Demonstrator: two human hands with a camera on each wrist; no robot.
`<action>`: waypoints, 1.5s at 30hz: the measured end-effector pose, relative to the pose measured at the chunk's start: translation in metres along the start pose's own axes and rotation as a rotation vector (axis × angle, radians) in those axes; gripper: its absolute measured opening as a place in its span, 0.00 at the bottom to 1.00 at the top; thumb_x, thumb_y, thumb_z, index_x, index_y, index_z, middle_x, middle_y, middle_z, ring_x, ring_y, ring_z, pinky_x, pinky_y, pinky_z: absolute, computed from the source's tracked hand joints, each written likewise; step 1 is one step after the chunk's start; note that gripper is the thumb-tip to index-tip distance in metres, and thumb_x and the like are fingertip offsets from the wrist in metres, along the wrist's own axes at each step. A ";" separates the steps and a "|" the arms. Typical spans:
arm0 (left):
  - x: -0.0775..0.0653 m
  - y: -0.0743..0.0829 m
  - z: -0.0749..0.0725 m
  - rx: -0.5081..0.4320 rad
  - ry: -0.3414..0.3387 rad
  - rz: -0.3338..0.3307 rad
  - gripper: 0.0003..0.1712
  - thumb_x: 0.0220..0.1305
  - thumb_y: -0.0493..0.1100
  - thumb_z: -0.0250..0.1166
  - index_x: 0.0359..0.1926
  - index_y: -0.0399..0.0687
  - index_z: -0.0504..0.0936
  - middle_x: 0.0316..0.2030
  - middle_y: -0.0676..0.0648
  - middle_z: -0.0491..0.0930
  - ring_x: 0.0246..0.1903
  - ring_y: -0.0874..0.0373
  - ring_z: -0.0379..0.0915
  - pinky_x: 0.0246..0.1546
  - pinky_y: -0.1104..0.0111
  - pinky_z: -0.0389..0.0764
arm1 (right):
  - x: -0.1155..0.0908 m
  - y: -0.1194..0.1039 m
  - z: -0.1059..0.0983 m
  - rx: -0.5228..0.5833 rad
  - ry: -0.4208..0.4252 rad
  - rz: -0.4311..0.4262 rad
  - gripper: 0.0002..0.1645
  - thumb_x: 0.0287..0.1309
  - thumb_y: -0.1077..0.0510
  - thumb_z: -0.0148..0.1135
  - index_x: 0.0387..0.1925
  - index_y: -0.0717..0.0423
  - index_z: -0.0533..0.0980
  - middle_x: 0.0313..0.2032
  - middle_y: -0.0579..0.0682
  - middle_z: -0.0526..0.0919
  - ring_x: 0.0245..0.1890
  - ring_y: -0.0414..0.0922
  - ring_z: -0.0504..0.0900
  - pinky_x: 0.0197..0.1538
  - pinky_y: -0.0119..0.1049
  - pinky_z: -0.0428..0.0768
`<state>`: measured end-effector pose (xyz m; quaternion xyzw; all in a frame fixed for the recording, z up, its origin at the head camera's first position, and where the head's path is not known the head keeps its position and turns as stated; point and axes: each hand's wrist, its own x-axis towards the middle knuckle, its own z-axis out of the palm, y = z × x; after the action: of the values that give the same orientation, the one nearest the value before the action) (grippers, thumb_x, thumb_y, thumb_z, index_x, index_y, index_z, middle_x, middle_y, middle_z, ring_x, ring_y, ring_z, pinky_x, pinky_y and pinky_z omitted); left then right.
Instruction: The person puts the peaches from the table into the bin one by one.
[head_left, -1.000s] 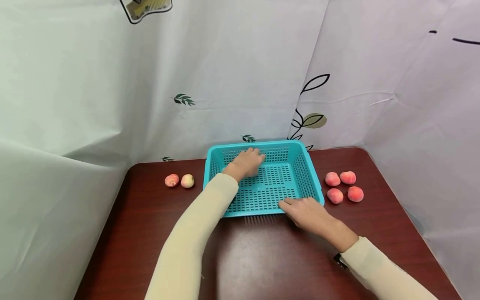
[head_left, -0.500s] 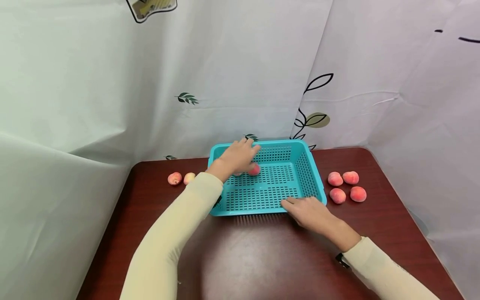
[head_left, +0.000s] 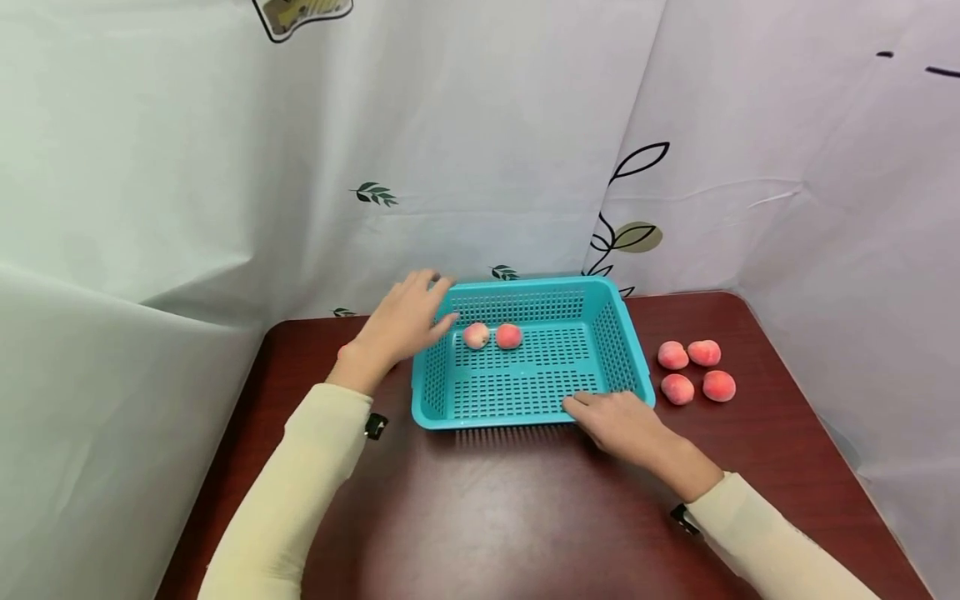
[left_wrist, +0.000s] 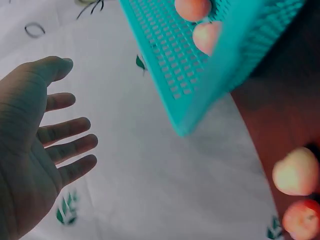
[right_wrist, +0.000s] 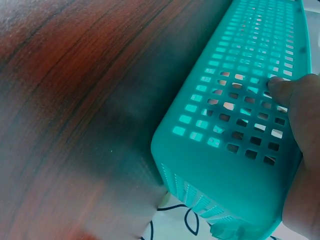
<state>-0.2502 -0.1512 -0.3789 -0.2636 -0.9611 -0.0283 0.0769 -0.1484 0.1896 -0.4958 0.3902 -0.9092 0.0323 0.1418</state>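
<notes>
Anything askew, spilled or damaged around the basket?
Nothing stands out. The basket sits upright, the right hand holding its front rim; two peaches lie inside, four peaches on the table to its right. No spill or damage shows.

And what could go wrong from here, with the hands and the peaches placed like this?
The two peaches in the basket lie loose; if the right hand jerks the basket rim it grips, they might roll and bruise.

The left arm mostly hides the other two peaches on the left from the head view, so the left hand could bump them.

The four peaches on the right might be pushed if the basket slides.
</notes>
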 end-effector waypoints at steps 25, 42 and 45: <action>-0.081 -0.055 0.071 -0.116 0.217 -0.228 0.34 0.76 0.45 0.57 0.76 0.35 0.62 0.74 0.29 0.62 0.74 0.32 0.57 0.71 0.38 0.61 | 0.000 -0.003 0.002 -0.012 0.021 -0.012 0.11 0.64 0.63 0.61 0.33 0.47 0.68 0.25 0.40 0.73 0.18 0.37 0.63 0.21 0.30 0.55; -0.068 -0.065 0.123 0.024 0.014 -0.199 0.30 0.72 0.44 0.62 0.69 0.33 0.71 0.68 0.27 0.69 0.69 0.31 0.67 0.68 0.41 0.69 | -0.001 -0.002 0.002 -0.016 0.049 -0.016 0.10 0.63 0.63 0.61 0.33 0.48 0.68 0.25 0.41 0.73 0.17 0.38 0.65 0.20 0.30 0.56; -0.066 -0.067 0.124 0.019 -0.013 -0.194 0.29 0.73 0.44 0.62 0.68 0.32 0.72 0.67 0.26 0.69 0.69 0.31 0.67 0.69 0.42 0.68 | 0.000 -0.001 0.001 -0.015 0.052 -0.014 0.10 0.63 0.62 0.62 0.33 0.48 0.69 0.25 0.41 0.73 0.17 0.38 0.65 0.20 0.30 0.57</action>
<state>-0.2446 -0.2302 -0.5131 -0.1687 -0.9829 -0.0246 0.0701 -0.1478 0.1887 -0.4974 0.3947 -0.9025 0.0346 0.1688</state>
